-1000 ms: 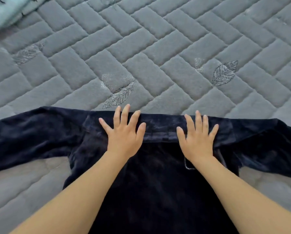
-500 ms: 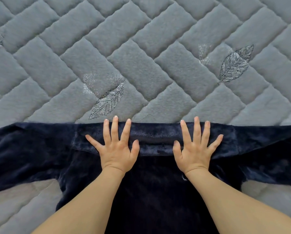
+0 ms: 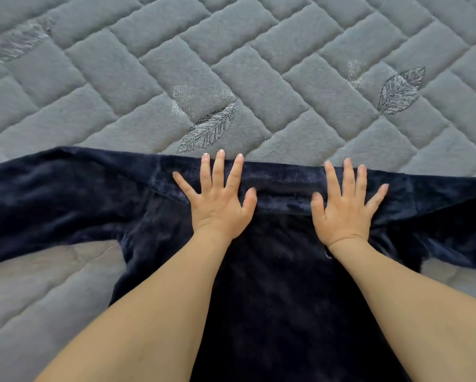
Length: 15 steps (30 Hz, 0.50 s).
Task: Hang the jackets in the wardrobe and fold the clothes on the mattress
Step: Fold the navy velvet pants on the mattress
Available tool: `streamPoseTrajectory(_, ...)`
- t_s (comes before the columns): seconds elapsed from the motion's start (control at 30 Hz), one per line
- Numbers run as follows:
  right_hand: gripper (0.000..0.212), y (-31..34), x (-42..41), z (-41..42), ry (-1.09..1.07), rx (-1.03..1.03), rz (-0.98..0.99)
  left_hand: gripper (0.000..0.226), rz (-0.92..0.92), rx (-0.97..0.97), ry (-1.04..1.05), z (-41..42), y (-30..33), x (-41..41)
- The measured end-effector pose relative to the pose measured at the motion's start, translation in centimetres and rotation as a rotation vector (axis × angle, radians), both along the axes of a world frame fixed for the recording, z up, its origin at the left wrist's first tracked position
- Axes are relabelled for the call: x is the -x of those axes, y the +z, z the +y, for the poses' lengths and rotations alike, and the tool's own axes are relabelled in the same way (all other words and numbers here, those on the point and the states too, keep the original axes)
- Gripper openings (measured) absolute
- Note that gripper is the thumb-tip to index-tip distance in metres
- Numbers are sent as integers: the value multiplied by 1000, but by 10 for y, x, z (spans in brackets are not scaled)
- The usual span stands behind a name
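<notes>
Two flat hands, the left hand point(image 3: 220, 201) and the right hand point(image 3: 344, 209), fingers spread and holding nothing, press the collar of the dark blue top point(image 3: 272, 285) lying on the mattress point(image 3: 231, 64), so folding a sleeve likely comes next.

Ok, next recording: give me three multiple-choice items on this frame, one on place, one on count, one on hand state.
1. Where does the dark navy plush garment lie?
A. on the grey quilted mattress
B. on a hanger
C. in a basket

2. How many embroidered leaves show plainly on the mattress?
A. none
B. two
C. five

3. How are the left hand and right hand placed?
A. clenched in fists
B. pinching a sleeve
C. flat, fingers spread, on the collar band

Key: 1 A, quilting surrounds the garment; 2 B, one leaf near the middle, another leaf at right; 3 C, both palms press down.
</notes>
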State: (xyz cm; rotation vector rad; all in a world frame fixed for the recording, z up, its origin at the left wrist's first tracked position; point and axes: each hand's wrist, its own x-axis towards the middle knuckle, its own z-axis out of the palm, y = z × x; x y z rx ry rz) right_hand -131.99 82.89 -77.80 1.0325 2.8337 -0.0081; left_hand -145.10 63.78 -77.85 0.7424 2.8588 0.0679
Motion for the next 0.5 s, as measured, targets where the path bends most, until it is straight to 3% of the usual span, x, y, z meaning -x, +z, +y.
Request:
streamPoseTrajectory(0.17,63,24,25,-60,-23,70,0,67,-96,-62,-90,-44,15,1)
streamPoseTrajectory(0.27,64,33,59,-140,40,154,-18,65,-93,-15,24,-125,23,-11)
streamPoseTrajectory(0.4,65,37,113,-239,230,212,-90,68,-166,-218,540,-260,45,11)
streamPoseTrajectory(0.5,64,33,146,-304,282,231,-70,69,-172,-648,1185,-334,68,50)
